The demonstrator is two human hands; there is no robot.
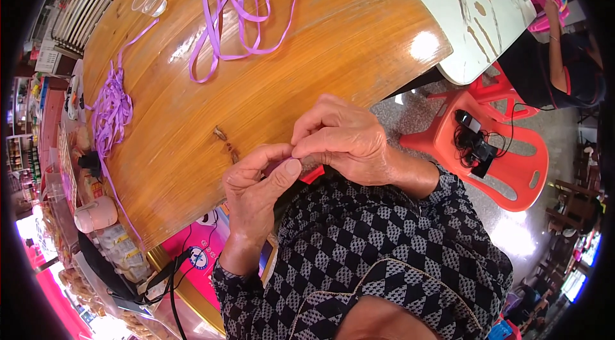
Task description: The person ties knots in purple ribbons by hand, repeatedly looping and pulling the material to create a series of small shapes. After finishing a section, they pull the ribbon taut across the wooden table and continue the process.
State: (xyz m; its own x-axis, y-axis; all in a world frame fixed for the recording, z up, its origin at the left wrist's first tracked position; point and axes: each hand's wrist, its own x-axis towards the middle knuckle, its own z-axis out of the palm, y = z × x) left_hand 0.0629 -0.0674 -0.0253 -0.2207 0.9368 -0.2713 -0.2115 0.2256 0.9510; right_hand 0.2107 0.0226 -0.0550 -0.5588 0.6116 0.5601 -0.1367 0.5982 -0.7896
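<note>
Head view: purple ribbon (pixel 114 106) ends beside clear cup (pixel 154 5).

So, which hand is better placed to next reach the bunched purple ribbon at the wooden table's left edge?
Probably the left hand: it sits nearer the bunched purple ribbon, while the right hand lies farther off.

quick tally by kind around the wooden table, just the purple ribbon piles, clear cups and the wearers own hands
Purple ribbon piles: 2 (loose loops and tangled bunch; whether they join is unclear)
Clear cups: 1 (clear cup)
Hands: 2 (left hand and right hand)
Total: 5
</note>
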